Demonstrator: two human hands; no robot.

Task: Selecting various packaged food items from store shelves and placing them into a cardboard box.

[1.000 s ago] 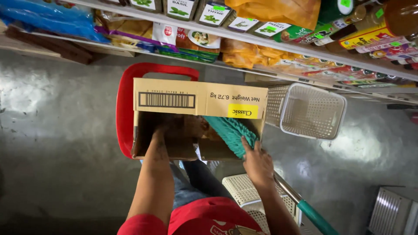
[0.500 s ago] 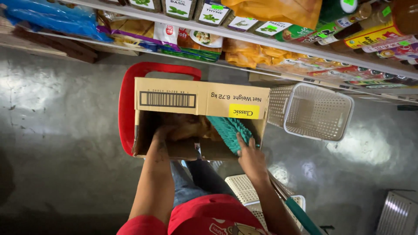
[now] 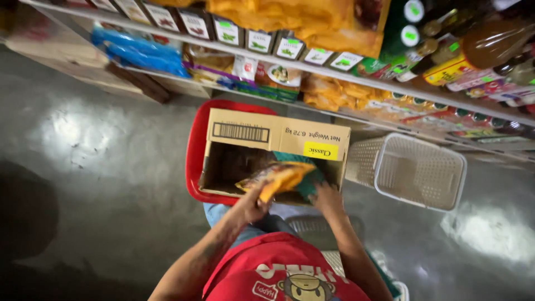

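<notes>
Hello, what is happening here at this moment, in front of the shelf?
A person in a red shirt bends over an open cardboard box that rests on a red stool or tub beside stocked shop shelves. The left hand holds a yellow-orange snack packet above the box opening. The right hand rests at the box's near edge, against a green packet inside. A pale plastic basket stands on the floor to the right.
</notes>
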